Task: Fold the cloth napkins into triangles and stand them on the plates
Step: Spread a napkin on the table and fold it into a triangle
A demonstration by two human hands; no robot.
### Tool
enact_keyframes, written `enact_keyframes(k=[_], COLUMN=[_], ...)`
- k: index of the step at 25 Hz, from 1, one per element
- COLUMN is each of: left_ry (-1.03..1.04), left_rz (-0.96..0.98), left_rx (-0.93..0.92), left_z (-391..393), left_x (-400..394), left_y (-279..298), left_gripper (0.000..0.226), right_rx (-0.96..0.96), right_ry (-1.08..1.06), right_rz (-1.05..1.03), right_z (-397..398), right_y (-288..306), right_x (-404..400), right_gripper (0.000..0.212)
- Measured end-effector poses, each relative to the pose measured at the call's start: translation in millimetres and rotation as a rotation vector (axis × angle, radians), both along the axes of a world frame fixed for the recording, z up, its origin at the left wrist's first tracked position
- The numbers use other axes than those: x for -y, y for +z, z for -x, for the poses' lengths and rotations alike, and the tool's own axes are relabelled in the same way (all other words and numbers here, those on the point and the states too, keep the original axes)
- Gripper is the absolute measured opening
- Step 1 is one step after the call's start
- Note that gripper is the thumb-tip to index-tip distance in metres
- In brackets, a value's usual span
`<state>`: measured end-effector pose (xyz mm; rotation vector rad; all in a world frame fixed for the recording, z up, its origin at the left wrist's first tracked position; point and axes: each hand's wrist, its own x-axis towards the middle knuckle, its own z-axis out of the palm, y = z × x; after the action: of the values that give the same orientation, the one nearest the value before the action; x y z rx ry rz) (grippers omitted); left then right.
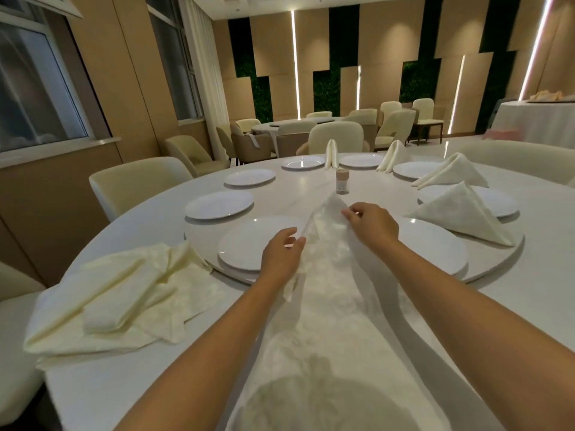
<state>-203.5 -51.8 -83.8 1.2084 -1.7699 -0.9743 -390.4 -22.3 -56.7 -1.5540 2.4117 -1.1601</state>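
A cream cloth napkin (329, 300) lies stretched away from me over the white table, narrowing to a point near a small shaker. My left hand (281, 253) pinches its left edge, and my right hand (371, 223) pinches its right edge close to the tip. White plates (242, 244) ring the lazy Susan; one (435, 247) sits just right of the napkin. Folded triangle napkins (463, 213) stand on plates at the right, with two more (331, 154) at the far side. A heap of unfolded napkins (124, 293) lies at my left.
A small shaker (342, 181) stands at the table's middle. Cream chairs (137, 181) surround the table, with more tables and chairs behind. A cloth-covered table (535, 122) stands at the far right. Windows line the left wall.
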Motion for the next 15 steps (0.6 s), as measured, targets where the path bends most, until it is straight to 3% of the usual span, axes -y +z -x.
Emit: enact_keyframes(k=[6, 11, 15], left_ry=[-0.111, -0.271, -0.321], left_rz=[0.032, 0.047, -0.016], left_rx=[0.253, 0.646, 0.685], left_z=[-23, -68, -90], left_x=[-68, -158, -188], left_y=[-12, -16, -32], left_gripper=[0.024, 0.047, 0.059], right_rx=[0.0, 0.005, 0.081], right_ry=[0.087, 0.201, 0.261], right_rz=[0.058, 0.026, -0.09], right_z=[-11, -43, -67], right_y=[-28, -45, -76], right_x=[-26, -92, -142], right_gripper=[0.033, 0.019, 0.013])
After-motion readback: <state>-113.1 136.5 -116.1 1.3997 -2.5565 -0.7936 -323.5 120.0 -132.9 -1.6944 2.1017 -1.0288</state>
